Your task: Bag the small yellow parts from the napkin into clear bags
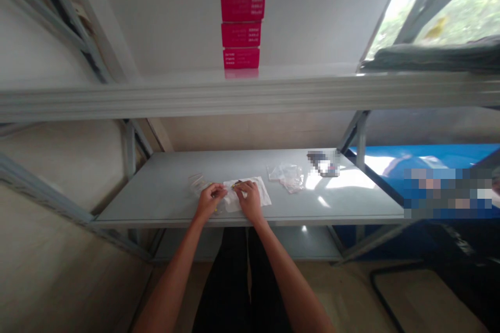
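Note:
Over the grey shelf, my left hand [211,199] has its thumb and fingers pinched together; what they hold, if anything, is too small to make out. Close beside it, my right hand [250,199] is closed, fingers bent down around a small dark and yellow piece [235,185]. Beneath my right hand lies a white sheet or pouch [265,195]. A clear plastic bag [197,183] rests just behind my left hand. Small yellow bits [216,209] show below that hand, partly hidden.
Several clear plastic bags [291,177] lie to the right on the grey shelf [156,182]. A blurred-out object [326,164] sits at its back right. The upper shelf edge [250,99] crosses above, bearing stacked red boxes [241,35]. Another person, blurred, is at far right.

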A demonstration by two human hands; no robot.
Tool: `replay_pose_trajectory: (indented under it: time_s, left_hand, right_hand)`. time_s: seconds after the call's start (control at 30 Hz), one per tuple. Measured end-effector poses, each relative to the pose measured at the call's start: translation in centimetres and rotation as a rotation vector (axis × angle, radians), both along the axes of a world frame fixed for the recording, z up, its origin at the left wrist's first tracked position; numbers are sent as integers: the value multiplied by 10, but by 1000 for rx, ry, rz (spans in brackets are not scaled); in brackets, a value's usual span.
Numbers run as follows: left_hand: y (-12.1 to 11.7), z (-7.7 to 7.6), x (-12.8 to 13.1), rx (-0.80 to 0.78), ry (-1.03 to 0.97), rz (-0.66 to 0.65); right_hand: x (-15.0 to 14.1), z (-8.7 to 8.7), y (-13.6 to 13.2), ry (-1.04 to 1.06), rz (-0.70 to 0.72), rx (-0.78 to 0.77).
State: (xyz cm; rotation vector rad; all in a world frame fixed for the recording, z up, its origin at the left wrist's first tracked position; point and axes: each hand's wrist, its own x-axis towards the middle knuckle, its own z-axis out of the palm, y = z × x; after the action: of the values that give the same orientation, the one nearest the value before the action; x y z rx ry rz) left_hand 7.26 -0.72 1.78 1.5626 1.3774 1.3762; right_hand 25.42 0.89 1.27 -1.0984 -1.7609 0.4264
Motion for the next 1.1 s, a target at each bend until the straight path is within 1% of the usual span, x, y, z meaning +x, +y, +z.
replay_pose_trajectory:
  time_s: [0.07, 0.13, 0.2, 0.27, 0.3, 0.37, 0.43, 0.47, 0.5, 0.6, 0.7, 0.77, 0.87, 0.93, 1.0, 1.1]
  left_hand:
    - [1, 0, 0, -17, 15, -16]
    - [1, 0, 0, -29, 26, -31]
    - [2, 0, 0, -34, 23, -43]
    - [2, -1, -1, -19, 19, -27]
    - [3, -2, -2, -4, 21, -5]
    - [4, -4, -3, 30, 25, 55]
    - [4, -6, -4, 44, 12, 86]
    - [3, -7, -4, 44, -3, 86]
    - [3, -7, -4, 41, -14, 82]
    - [1, -5, -4, 33, -9, 67]
    - [1, -3, -3, 33, 12, 68]
    - [1, -2, -2, 32, 19, 69]
    - [0, 0, -1, 16, 40, 68]
    - [-1, 2, 1, 9, 65, 62]
    - [-1, 3, 2, 14, 91, 44]
    - [0, 3, 3, 38, 129, 8]
  right_hand:
    - [1, 1, 2, 90, 113, 10]
    - [1, 2, 3, 93, 185, 17]
    - [1, 3, 2, 60, 233, 22]
    - [2, 5, 1, 73, 238, 24]
    - [3, 5, 0, 95, 202, 23]
    - [4, 4, -2, 132, 39, 7]
    - [4, 1, -5, 98, -151, -31]
    - [3, 0, -6, 53, -211, -51]
    - [1, -1, -8, -1, -241, -63]
    - [-4, -5, -12, -155, -243, -43]
    - [-8, -7, -15, -226, -262, -23]
    - [-9, -8, -15, -253, -267, -44]
    - [-8, -8, -13, -278, -243, -83]
    - [-6, -6, -12, -243, -209, -80]
    - [-4, -3, -10, -134, -145, -55]
    - [0, 1, -7, 128, -5, -46]
